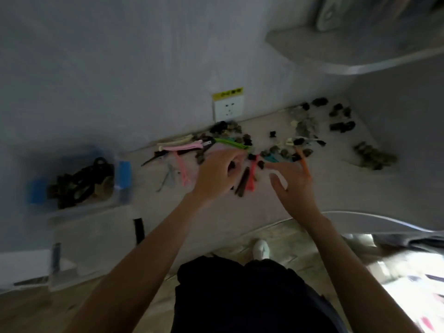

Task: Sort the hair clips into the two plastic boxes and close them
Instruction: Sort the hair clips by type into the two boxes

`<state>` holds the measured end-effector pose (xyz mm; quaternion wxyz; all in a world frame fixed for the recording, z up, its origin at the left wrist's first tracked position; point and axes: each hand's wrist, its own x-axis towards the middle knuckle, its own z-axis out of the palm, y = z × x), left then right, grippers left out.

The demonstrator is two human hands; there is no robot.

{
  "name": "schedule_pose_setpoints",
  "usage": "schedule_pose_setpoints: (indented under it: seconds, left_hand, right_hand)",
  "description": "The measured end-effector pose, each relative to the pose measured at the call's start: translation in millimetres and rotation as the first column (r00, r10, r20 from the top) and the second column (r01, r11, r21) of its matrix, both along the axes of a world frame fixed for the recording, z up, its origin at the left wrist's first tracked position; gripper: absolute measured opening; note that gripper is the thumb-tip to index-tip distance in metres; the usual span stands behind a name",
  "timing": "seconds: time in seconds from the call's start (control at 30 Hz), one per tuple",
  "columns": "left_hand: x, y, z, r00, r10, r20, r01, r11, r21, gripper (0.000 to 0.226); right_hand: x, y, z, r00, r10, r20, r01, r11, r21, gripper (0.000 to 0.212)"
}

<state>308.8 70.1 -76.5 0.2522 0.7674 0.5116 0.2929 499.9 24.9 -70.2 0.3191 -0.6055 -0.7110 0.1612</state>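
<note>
- The picture is blurred and dim, so small details of the clips are hard to read.
- A pale worktop runs along a grey wall, with a white wall socket just above its back edge.
- Hair clips lie scattered over the worktop: a long green clip and a pale pink clip near the back, a brighter pink clip lying nearer the front, and many small dark claw clips heaped below the socket.
- More dark clips sit in loose groups to the right, one cluster well apart from the rest.
- The left hand hovers over the middle of the pile, its fingers curled; they seem to close around something dark, but the blur leaves it uncertain whether anything is held.
- A red clip and a dark brown clip show just beside that hand, between the two hands.
- The right hand is spread wide, fingers apart; an orange clip lies at its fingertips, and I cannot tell whether it is pinched or only touched.
- A clear plastic box with blue latches stands open at the left end of the worktop, well apart from the hands, already holding dark clips.
- A second clear container stands just in front of it, too blurred to read its contents.
- A shelf juts from the wall at upper right.
</note>
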Motion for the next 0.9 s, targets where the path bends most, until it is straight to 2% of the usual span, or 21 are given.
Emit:
schedule_pose_setpoints:
  seconds: [0.13,0.23,0.4,0.47,0.53,0.63,0.77,0.83,0.9]
  left_hand:
    - [95.8,12.3,-26.5,0.995,-0.071,-0.068,0.062,0.991,-0.118,0.043]
    - [146.5,20.5,-47.2,0.988,-0.047,-0.148,0.037,0.997,-0.074,0.055]
    - [194.7,26.3,-71.5,0.934,0.001,-0.358,-0.026,0.997,-0.066,0.075]
    - [204.8,28.2,-80.9,0.893,-0.029,-0.449,-0.021,0.994,-0.106,0.080]
    - [206.9,28.8,-89.6,0.863,-0.051,-0.502,-0.029,0.988,-0.149,0.082]
    - [203.1,27.6,-97.3,0.855,-0.034,-0.517,-0.046,0.989,-0.142,0.080]
    - [186.2,26.3,-98.2,0.866,0.020,-0.500,-0.069,0.994,-0.079,0.076]
    - [175.7,25.8,-98.2,0.863,0.058,-0.501,-0.109,0.991,-0.072,0.078]
    - [169.5,26.7,-95.9,0.865,0.112,-0.490,-0.153,0.987,-0.044,0.082]
  right_hand:
    - [116.4,-3.6,-24.1,0.986,-0.135,0.096,0.131,0.990,0.042,0.026]
    - [190.7,9.5,-44.5,0.951,-0.232,0.205,0.234,0.972,0.015,0.037]
    - [263.6,44.5,-81.4,0.883,-0.315,0.348,0.386,0.909,-0.157,0.062]
    - [273.2,55.4,-96.8,0.858,-0.383,0.342,0.473,0.849,-0.234,0.063]
    - [268.4,63.9,-106.3,0.850,-0.458,0.261,0.520,0.810,-0.273,0.066]
    - [238.6,73.2,-114.2,0.885,-0.450,0.121,0.466,0.851,-0.244,0.057]
    - [176.6,74.9,-116.6,0.974,-0.227,0.009,0.223,0.950,-0.220,0.054]
    - [154.7,76.1,-112.4,0.992,-0.106,-0.071,0.086,0.967,-0.239,0.057]
    - [148.4,80.3,-102.9,0.989,-0.048,-0.139,0.011,0.968,-0.252,0.050]
